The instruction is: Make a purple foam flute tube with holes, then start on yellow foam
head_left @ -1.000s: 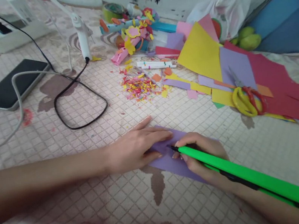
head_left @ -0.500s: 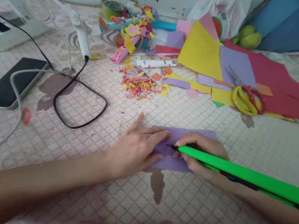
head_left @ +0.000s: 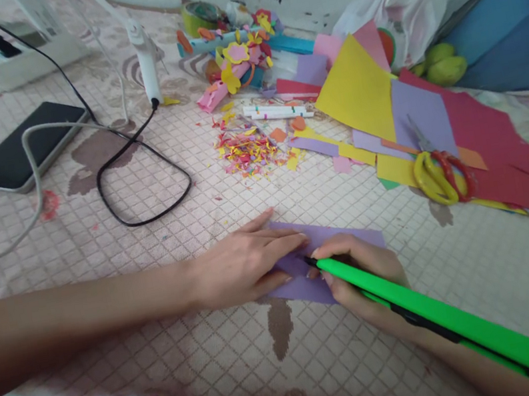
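A sheet of purple paper (head_left: pixel 304 284) lies on the patterned cloth in front of me. My left hand (head_left: pixel 249 261) rests flat on its left part, fingers spread and pointing right. My right hand (head_left: pixel 362 266) is closed around a bright green pen (head_left: pixel 412 291) near its black tip, on the right part of the sheet. The tip points at the paper close to my left fingertips; whether it touches cannot be made out. The pen's body slants down to the lower right, over my right forearm.
Scissors (head_left: pixel 437 169) with yellow and red handles lie on coloured paper at the right. Paper scraps (head_left: pixel 249 152) are heaped behind the sheet. A tablet (head_left: pixel 25 147), looped black cable (head_left: pixel 109 210), glue gun (head_left: pixel 146 62) and power strip (head_left: pixel 31 61) are at the left.
My left hand has slid slightly right on the paper, and its index finger has come down closer to the sheet. The pen tip has shifted very slightly right.
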A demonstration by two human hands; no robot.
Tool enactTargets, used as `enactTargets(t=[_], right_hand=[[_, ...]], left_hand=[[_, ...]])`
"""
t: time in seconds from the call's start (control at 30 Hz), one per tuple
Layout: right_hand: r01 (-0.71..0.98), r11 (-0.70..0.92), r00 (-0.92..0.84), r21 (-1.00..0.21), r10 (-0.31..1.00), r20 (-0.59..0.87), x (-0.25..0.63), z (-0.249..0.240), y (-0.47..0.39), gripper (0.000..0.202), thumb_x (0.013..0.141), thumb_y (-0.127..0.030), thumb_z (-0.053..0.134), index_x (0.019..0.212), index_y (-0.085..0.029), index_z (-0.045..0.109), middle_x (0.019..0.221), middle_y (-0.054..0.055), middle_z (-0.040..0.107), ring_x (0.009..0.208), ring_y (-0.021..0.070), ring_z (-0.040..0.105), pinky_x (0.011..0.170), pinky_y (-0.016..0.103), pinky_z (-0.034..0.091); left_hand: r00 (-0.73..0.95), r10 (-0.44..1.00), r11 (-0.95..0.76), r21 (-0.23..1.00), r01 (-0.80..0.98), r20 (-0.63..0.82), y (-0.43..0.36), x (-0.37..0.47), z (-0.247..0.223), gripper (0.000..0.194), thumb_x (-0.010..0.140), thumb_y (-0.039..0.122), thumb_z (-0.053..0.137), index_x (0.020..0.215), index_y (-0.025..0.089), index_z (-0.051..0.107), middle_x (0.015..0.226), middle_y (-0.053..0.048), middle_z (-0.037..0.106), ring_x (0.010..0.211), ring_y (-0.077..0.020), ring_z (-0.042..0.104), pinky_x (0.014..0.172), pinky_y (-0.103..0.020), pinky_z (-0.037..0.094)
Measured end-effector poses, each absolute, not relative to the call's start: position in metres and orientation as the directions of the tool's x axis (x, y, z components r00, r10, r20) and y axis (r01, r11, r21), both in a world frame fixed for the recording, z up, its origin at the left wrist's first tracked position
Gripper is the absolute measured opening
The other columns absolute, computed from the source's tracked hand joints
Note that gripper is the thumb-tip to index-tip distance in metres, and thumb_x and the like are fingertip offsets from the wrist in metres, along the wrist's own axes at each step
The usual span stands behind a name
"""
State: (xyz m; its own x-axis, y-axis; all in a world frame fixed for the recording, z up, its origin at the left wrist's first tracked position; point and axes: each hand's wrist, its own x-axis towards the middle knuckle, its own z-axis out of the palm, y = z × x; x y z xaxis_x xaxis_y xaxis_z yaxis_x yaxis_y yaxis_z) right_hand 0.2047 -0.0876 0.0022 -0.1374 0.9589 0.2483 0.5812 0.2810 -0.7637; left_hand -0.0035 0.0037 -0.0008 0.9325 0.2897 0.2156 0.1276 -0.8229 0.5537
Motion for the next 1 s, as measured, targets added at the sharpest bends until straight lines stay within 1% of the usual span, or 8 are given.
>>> enactTargets(t=[0.2,0.4,0.6,0.73,0.83,1.0], right_hand=[[0.567,0.281,-0.168,-0.774,0.960,0.225,0.205,0.006,-0.087,0.028,0.075,-0.007,0.055,0.096,-0.025,0.057,0.077,-0.004,0.068,0.067,0.0127,0.067,0.062,0.024,0.053],[0.560,0.291,-0.183,-0.776,0.957,0.226,0.206,0.006,-0.087,0.029,0.074,-0.006,0.055,0.097,-0.025,0.057,0.079,-0.003,0.068,0.068,0.0126,0.067,0.062,0.024,0.053],[0.562,0.259,-0.153,-0.786,0.966,0.208,0.208,0.003,-0.088,0.030,0.074,-0.005,0.056,0.096,-0.025,0.057,0.081,-0.003,0.068,0.069,0.0126,0.067,0.063,0.024,0.053],[0.565,0.252,-0.171,-0.786,0.967,0.187,0.206,0.006,-0.089,0.025,0.076,-0.010,0.056,0.097,-0.025,0.057,0.081,-0.002,0.068,0.068,0.0138,0.066,0.060,0.025,0.052],[0.573,0.248,-0.158,-0.781,0.969,0.191,0.204,0.009,-0.089,0.022,0.078,-0.012,0.056,0.095,-0.025,0.057,0.080,-0.001,0.068,0.066,0.0143,0.065,0.057,0.026,0.052],[0.575,0.252,-0.151,-0.779,0.968,0.202,0.203,0.011,-0.088,0.021,0.077,-0.012,0.056,0.094,-0.025,0.057,0.077,-0.002,0.067,0.065,0.0143,0.065,0.057,0.026,0.052]], left_hand=[[0.912,0.346,-0.811,0.560,0.171,0.222,0.000,-0.003,0.000,0.044,0.091,0.026,0.052,0.132,0.018,0.039,0.129,-0.012,0.058,0.121,-0.0203,0.054,0.117,-0.050,0.011],[0.898,0.365,-0.824,0.534,0.189,0.245,-0.003,-0.004,-0.003,0.044,0.091,0.026,0.052,0.131,0.013,0.040,0.126,-0.014,0.060,0.119,-0.0215,0.056,0.117,-0.052,0.008],[0.886,0.389,-0.815,0.542,0.204,0.251,-0.006,-0.003,-0.003,0.043,0.091,0.027,0.051,0.131,0.016,0.040,0.124,-0.013,0.061,0.119,-0.0211,0.056,0.117,-0.052,0.007],[0.879,0.405,-0.808,0.547,0.217,0.250,-0.006,-0.003,-0.002,0.042,0.091,0.027,0.053,0.129,0.015,0.042,0.123,-0.013,0.062,0.118,-0.0212,0.057,0.117,-0.052,0.007],[0.876,0.417,-0.803,0.551,0.229,0.244,-0.007,-0.003,0.000,0.042,0.091,0.029,0.053,0.129,0.016,0.043,0.124,-0.013,0.061,0.118,-0.0214,0.056,0.116,-0.053,0.006],[0.870,0.425,-0.797,0.559,0.229,0.250,-0.007,-0.003,-0.001,0.042,0.090,0.029,0.054,0.128,0.015,0.044,0.123,-0.014,0.062,0.120,-0.0222,0.055,0.116,-0.054,0.005]])
